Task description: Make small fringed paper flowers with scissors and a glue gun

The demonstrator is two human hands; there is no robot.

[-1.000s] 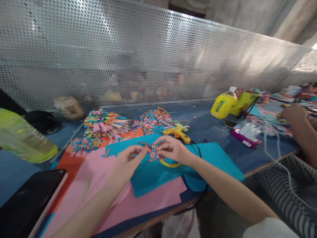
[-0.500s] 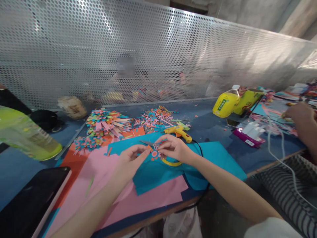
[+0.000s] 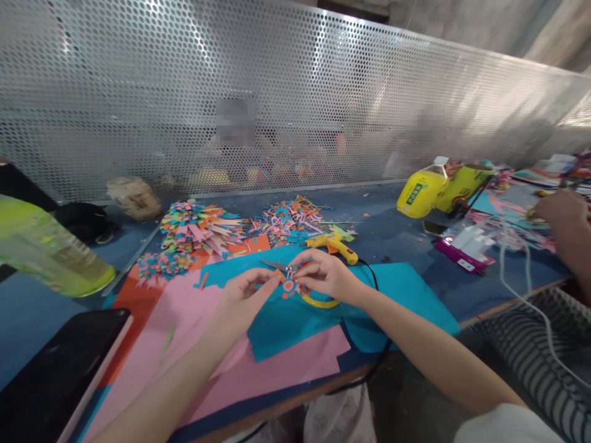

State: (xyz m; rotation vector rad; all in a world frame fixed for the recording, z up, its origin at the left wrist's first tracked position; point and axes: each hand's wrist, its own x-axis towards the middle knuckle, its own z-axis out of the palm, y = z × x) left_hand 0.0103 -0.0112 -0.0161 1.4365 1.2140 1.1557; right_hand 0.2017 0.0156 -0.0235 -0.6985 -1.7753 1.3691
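Observation:
Between my two hands is a small paper flower (image 3: 289, 287) with a pink and orange centre and a blue ring. My left hand (image 3: 249, 294) pinches its left side with thumb and forefinger. The fingers of my right hand (image 3: 325, 277) close on its right edge. Beneath the hands lies a pair of scissors (image 3: 320, 302) with yellow handles, its blades pointing left. Blue paper (image 3: 281, 332) and pink paper (image 3: 295, 369) are spread below. Just beyond my right hand rests a yellow glue gun (image 3: 339, 246) with a black cord.
Finished paper flowers (image 3: 166, 264), bundled strips (image 3: 198, 224) and loose scraps (image 3: 289, 215) lie behind. A phone (image 3: 64, 369) and a green bottle (image 3: 50, 258) stand left. Rightward are a yellow bottle (image 3: 422, 192), a purple box (image 3: 466, 249) and another person's hand (image 3: 561, 209). Perforated metal (image 3: 295, 92) closes the back.

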